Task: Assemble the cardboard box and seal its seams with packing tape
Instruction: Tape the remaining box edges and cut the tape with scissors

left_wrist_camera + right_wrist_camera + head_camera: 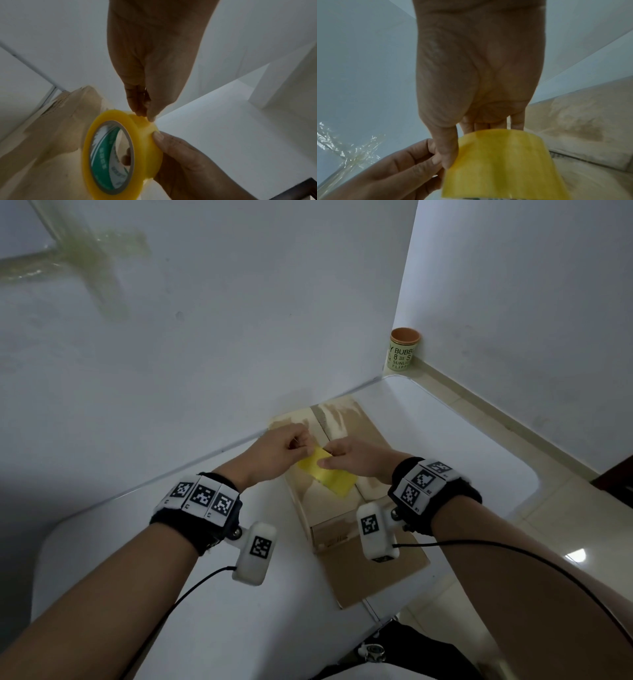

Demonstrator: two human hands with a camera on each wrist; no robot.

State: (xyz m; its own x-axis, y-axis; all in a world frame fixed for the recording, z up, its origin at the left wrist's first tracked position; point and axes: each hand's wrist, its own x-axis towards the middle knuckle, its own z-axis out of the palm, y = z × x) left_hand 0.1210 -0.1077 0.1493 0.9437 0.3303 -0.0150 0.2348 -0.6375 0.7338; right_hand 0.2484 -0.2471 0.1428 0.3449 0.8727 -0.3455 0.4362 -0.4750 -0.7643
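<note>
A cardboard box lies on the white table, with a seam along its top and a flap spread flat toward me. Above it both hands hold a yellow packing tape roll. My right hand grips the roll, thumb on its outer face and a finger inside the core. My left hand pinches at the roll's outer surface with thumb and fingertips. In the right wrist view the roll hides most of the right fingers.
White walls stand close behind and to the left of the table, with old clear tape stuck on the left one. A green cup sits in the far corner. The table's right edge drops to a tiled floor.
</note>
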